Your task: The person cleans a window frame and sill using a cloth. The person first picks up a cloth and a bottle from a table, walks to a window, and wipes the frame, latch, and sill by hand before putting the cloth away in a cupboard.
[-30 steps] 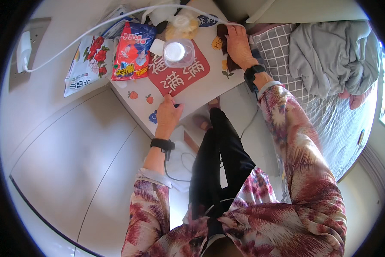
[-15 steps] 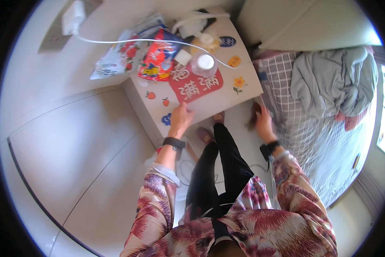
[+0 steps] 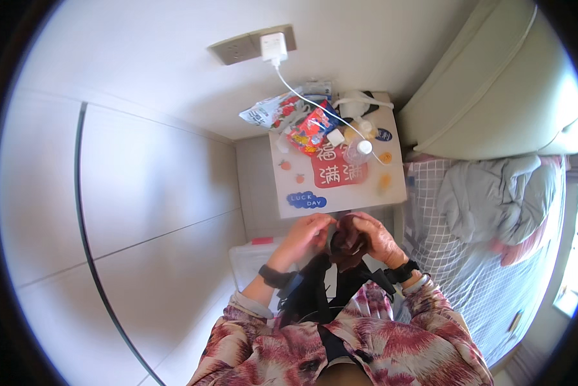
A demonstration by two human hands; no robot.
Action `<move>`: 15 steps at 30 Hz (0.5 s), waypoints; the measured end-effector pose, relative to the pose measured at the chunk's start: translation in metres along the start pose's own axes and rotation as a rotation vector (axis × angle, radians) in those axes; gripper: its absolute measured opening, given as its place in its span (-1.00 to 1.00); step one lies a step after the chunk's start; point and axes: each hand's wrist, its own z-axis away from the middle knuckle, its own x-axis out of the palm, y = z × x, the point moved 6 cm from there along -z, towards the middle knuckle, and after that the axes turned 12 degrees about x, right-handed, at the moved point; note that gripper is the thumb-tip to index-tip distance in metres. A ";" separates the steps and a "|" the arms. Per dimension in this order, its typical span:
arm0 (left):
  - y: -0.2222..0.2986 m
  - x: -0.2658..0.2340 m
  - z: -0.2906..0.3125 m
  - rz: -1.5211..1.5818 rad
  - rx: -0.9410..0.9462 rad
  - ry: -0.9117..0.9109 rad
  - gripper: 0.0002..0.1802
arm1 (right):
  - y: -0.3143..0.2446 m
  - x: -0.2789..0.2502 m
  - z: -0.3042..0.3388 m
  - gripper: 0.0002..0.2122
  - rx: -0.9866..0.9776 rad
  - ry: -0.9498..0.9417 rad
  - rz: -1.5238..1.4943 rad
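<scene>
- Presently, the right hand [image 3: 380,243] has its thumb and fingers closed round a dark brown cloth [image 3: 348,258]; the grip looks firm, with no gap that I can make out.
- Position of the cloth: on the inner side of that grip, to its left, between the two hands and in front of the person's body.
- Left hand [image 3: 303,239]: fingers bent, thumb and forefinger brought together just beside the cloth's upper left edge. Whether these tips touch or pinch the fabric, I cannot tell; blur hides the contact.
- Nearer hand: the right, being on the cloth itself; the left comes in from the opposite side.
- Long axis: loosely readable only, as the cloth is limp and bunched. Its longer run appears to go from the right fingertips back toward the body, roughly across the line joining the hands.
- Pointing: the gathered end faces away from the person; the loose, folded end hangs toward the body, over the black trousers.
- Beyond the grip: a white cabinet [image 3: 366,201], its near edge close to the fingertips, bearing a clear bottle [image 3: 356,153] and a red-and-blue packet [image 3: 310,130].
- Right of the grip: a bed with a checked sheet [image 3: 427,215].
</scene>
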 end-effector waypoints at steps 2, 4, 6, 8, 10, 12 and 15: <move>0.019 0.008 0.019 -0.039 0.057 -0.001 -0.65 | -0.004 0.020 -0.003 -0.70 -0.084 0.071 0.062; 0.029 0.015 0.037 -0.169 0.062 -0.012 -0.53 | -0.007 0.026 -0.003 -0.73 -0.164 0.157 0.136; 0.037 0.017 0.048 -0.180 0.108 0.017 -0.49 | -0.013 0.036 -0.010 -0.71 -0.140 0.172 0.141; 0.036 0.016 0.065 -0.170 0.125 0.065 -0.44 | -0.014 0.056 -0.015 -0.61 -0.045 0.130 0.163; 0.051 0.009 0.077 -0.138 0.267 0.162 -0.44 | -0.016 0.082 -0.015 -0.55 -0.030 -0.006 0.149; 0.049 -0.007 0.084 -0.194 0.273 0.233 -0.44 | -0.014 0.112 -0.009 -0.44 -0.036 -0.214 0.124; 0.066 -0.001 0.101 -0.086 0.490 0.269 -0.43 | -0.008 0.130 -0.004 -0.37 -0.029 -0.377 0.195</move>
